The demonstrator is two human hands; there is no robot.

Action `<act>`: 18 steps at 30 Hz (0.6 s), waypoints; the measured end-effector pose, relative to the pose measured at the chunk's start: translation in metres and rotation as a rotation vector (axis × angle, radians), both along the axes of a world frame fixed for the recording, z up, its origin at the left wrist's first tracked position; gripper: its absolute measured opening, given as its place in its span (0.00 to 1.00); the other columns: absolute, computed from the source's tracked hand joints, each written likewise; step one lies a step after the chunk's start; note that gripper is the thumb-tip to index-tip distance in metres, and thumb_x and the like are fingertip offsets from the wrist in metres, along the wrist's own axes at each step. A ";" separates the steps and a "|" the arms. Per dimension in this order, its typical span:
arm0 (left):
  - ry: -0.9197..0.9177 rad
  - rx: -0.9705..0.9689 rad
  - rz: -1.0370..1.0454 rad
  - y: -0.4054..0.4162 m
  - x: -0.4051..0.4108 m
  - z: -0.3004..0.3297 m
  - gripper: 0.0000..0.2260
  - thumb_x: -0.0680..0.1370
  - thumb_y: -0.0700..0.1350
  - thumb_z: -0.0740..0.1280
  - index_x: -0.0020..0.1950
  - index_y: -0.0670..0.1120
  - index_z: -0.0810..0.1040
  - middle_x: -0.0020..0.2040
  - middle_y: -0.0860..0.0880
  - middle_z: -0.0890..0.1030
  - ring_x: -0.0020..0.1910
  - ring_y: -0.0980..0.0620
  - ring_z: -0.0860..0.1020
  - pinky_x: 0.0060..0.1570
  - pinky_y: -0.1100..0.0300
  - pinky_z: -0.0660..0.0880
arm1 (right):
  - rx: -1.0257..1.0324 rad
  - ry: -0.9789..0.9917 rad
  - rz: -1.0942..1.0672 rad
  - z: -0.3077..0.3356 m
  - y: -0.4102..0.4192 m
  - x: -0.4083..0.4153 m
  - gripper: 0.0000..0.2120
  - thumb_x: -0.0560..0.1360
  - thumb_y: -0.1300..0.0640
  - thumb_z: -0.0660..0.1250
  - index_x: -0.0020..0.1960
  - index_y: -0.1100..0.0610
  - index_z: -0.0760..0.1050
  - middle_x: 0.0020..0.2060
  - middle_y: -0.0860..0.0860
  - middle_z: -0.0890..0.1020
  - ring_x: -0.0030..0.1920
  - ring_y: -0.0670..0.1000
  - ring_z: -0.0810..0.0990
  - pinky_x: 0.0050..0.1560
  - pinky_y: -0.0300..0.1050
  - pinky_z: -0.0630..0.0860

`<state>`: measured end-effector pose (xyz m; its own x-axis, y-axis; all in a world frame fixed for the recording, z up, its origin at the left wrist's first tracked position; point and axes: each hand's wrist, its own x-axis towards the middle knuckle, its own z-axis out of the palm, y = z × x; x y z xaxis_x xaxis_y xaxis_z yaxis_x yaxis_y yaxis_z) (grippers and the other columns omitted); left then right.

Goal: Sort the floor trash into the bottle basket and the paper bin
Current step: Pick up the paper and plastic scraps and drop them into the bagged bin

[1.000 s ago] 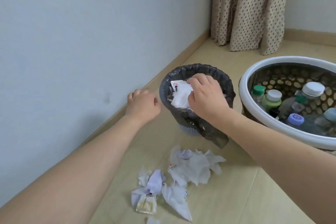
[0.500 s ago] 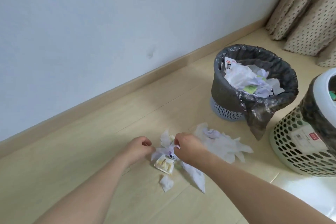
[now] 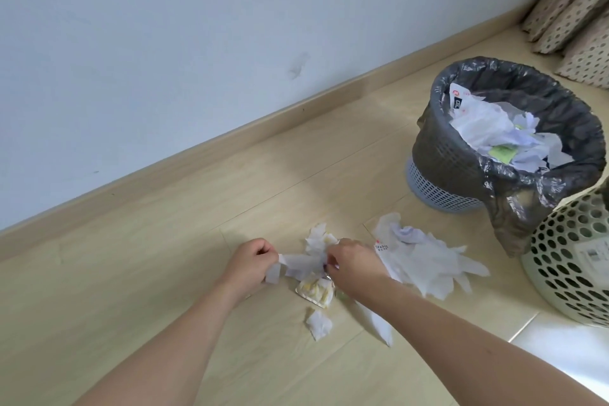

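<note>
Crumpled white paper scraps lie on the wooden floor in the head view. My left hand (image 3: pixel 251 261) is closed on a white paper strip (image 3: pixel 298 263), and my right hand (image 3: pixel 352 265) pinches the same bundle of scraps at its other end. A yellowish wrapper (image 3: pixel 314 291) lies just below the bundle, with a small scrap (image 3: pixel 319 324) further down. A larger heap of white paper (image 3: pixel 428 255) sits to the right. The paper bin (image 3: pixel 445 158), lined with a black bag, holds several papers. The perforated bottle basket (image 3: pixel 566 257) is cut off at the right edge.
A pale wall with a wooden baseboard (image 3: pixel 230 138) runs diagonally behind the scraps. Dotted curtains (image 3: pixel 580 20) hang at the top right. A white tile patch (image 3: pixel 566 349) begins at the lower right, in front of the basket.
My right hand left the paper bin and both hands dropped to the floor scraps. Since half a second ago my left hand has closed on a paper strip.
</note>
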<state>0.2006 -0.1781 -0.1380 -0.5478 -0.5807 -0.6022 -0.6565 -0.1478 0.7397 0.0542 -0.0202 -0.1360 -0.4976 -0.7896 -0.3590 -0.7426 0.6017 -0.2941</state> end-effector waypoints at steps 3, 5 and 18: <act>0.004 0.077 0.088 0.004 -0.002 0.011 0.06 0.62 0.46 0.63 0.36 0.45 0.73 0.33 0.46 0.69 0.32 0.50 0.67 0.33 0.58 0.67 | -0.059 -0.080 -0.075 0.006 0.002 -0.003 0.05 0.73 0.57 0.62 0.39 0.53 0.74 0.41 0.51 0.75 0.43 0.55 0.76 0.40 0.43 0.69; -0.005 0.135 0.185 0.001 -0.003 0.019 0.10 0.61 0.46 0.62 0.38 0.43 0.74 0.34 0.44 0.71 0.33 0.48 0.68 0.33 0.59 0.67 | -0.088 -0.139 -0.119 0.017 0.001 -0.007 0.04 0.72 0.58 0.62 0.38 0.52 0.73 0.40 0.49 0.74 0.39 0.52 0.74 0.35 0.41 0.65; 0.412 0.129 0.072 0.006 -0.143 0.194 0.06 0.78 0.35 0.57 0.52 0.38 0.71 0.43 0.37 0.81 0.33 0.48 0.83 0.35 0.57 0.81 | -0.519 -0.025 -0.393 0.213 0.027 -0.143 0.03 0.71 0.60 0.66 0.41 0.59 0.72 0.33 0.51 0.79 0.32 0.50 0.76 0.30 0.41 0.70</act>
<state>0.0577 -0.1724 0.0557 -0.7184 -0.5605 -0.4121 -0.2949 -0.2912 0.9101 -0.0887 0.0072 0.0767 -0.7813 -0.6241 0.0052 -0.4853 0.6023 -0.6339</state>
